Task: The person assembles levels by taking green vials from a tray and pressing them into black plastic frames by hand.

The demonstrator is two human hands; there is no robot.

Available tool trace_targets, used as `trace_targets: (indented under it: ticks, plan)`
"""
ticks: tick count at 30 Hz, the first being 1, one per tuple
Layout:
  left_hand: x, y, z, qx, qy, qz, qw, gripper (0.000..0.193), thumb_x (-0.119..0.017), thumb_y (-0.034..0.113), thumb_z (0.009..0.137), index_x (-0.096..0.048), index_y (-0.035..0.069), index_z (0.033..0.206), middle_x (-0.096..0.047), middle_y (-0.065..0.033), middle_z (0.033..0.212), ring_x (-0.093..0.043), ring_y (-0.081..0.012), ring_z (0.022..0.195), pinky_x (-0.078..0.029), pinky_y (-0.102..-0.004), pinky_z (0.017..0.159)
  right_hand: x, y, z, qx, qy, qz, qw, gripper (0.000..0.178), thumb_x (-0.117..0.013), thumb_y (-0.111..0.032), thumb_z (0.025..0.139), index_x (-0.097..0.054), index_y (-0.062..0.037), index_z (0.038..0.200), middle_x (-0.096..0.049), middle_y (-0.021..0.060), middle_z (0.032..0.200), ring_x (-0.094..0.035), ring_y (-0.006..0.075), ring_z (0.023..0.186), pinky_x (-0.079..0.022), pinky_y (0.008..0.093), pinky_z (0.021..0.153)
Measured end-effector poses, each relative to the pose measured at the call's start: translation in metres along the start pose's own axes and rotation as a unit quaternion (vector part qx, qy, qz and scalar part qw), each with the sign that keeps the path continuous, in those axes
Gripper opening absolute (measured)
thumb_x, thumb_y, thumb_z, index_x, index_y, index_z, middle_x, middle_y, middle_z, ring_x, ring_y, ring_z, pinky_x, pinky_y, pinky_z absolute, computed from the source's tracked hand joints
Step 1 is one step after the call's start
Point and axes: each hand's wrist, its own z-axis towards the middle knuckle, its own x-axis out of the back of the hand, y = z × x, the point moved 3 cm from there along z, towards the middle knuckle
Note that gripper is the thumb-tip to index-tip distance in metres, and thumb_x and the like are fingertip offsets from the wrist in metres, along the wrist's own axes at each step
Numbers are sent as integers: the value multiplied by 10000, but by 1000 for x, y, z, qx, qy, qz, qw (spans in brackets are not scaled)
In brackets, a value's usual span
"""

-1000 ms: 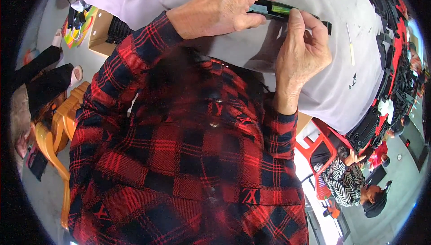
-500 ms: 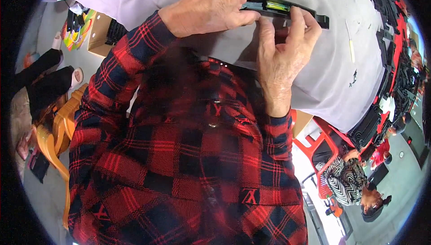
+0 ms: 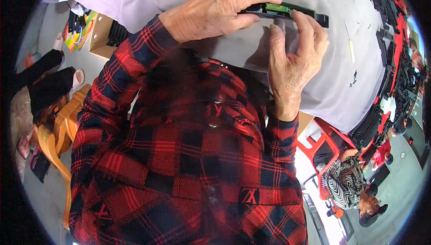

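Observation:
A small black spirit level (image 3: pixel 319 17) with a green vial (image 3: pixel 277 8) lies over the pale cloth in front of me. My left hand (image 3: pixel 213 10) is closed on its left end, thumb along the near side and fingers on the far side. At the near edge, just right of the vial, the index fingertip of my right hand (image 3: pixel 297 61) touches or nearly touches the level. The right thumb stands apart from the fingers, with nothing held between them. My left fingers hide the level's left end.
A pale cloth (image 3: pixel 332 65) covers the table. A thin pale-handled tool (image 3: pixel 351 47) and small black bits (image 3: pixel 354 78) lie to the right. Black parts (image 3: pixel 366 126) line the right edge. A red chair (image 3: pixel 330 148), seated person (image 3: pixel 343 177), wooden chair (image 3: pixel 56 141) and cardboard box (image 3: pixel 99 38) stand around.
My right hand has shifted slightly right and nearer, and its thumb has come away from the level. My left hand still grips the left end.

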Motion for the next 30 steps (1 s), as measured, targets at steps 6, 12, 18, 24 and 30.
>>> trace_targets:
  ticks: [6,12,18,24,30]
  plan:
    - [0,-3,0,30,9,-33,999,293,-666,18,750,-587,26,1032,-591,-139,861,-613,-359,817,-482,-429,707,2,-3,12,152,-15,-115,982,301,-777,-170,770,-729,-149,1067,-646,-7,1082,-550,263,1001,-403,401,877]
    - [1,-5,2,103,-13,-84,991,270,-661,20,752,-583,22,1011,-594,-143,864,-614,-364,828,-481,-429,714,1,3,24,192,-106,-72,973,331,-756,-122,725,-722,-151,1052,-635,-7,1047,-558,244,973,-417,397,860]
    - [3,-5,4,111,-30,-104,988,269,-666,45,763,-582,17,1017,-601,-150,875,-621,-361,839,-483,-423,721,2,4,32,204,-153,-40,966,341,-743,-101,725,-712,-136,1063,-611,16,952,-555,258,917,-429,395,808]
    - [5,-12,-1,159,-81,-136,975,324,-704,90,760,-586,22,1054,-612,-140,883,-627,-348,838,-486,-423,722,23,6,27,125,-80,83,985,245,-720,-12,787,-725,-79,1022,-674,75,953,-636,266,889,-515,374,812]
    - [7,-14,-3,134,-113,-126,977,356,-722,99,750,-595,31,1075,-616,-124,882,-624,-328,841,-483,-417,750,57,14,8,31,48,104,993,158,-687,100,820,-711,2,942,-691,88,904,-636,181,832,-508,285,786]
